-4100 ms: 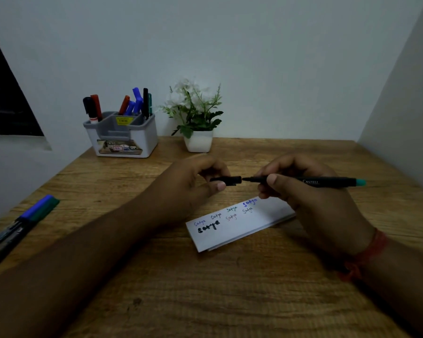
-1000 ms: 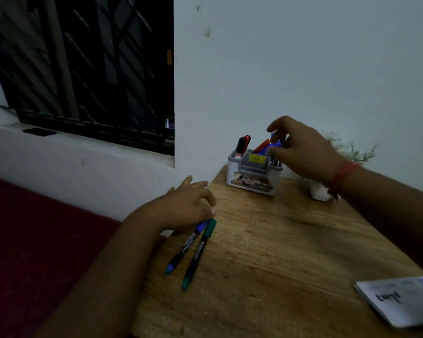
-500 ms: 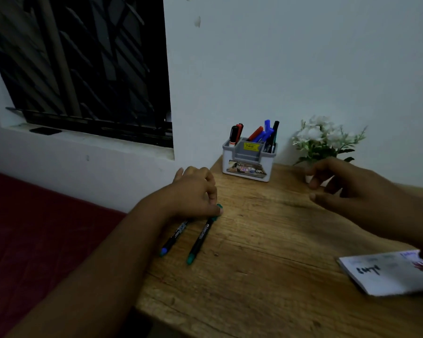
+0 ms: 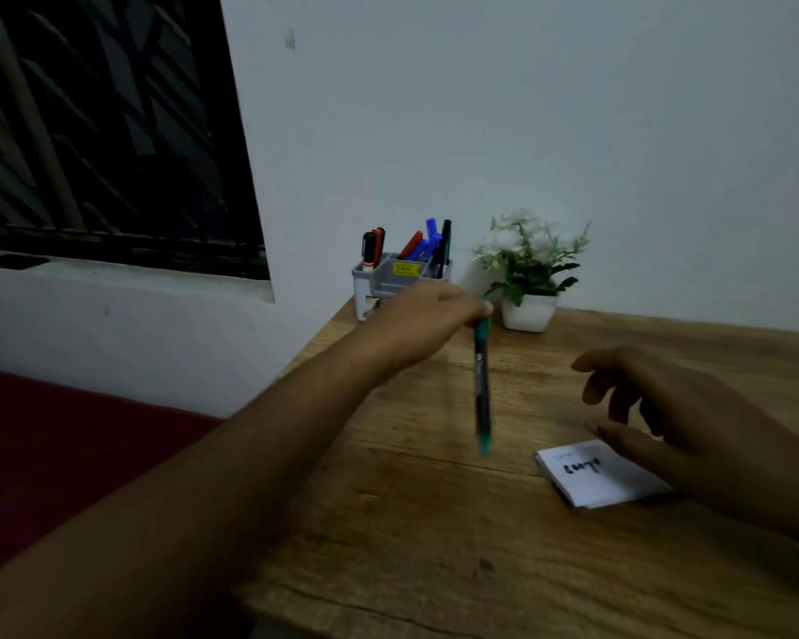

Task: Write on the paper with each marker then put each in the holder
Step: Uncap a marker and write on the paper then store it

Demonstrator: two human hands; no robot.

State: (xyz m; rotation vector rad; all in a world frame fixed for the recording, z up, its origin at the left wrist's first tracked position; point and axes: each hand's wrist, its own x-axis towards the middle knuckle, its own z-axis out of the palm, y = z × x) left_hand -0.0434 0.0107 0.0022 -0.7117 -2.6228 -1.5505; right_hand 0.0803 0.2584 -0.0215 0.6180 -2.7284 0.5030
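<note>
The green marker hanging from the left hand is smeared by motion blur, so the print on its barrel cannot be read, and its top end is hidden under the fingertips. That hand covers the lower front of the marker holder behind it, including most of its label. The right hand hides the far right part of the paper beneath it; small writing along the paper's top is too faint to read. The right forearm is cut off by the picture's right edge.
</note>
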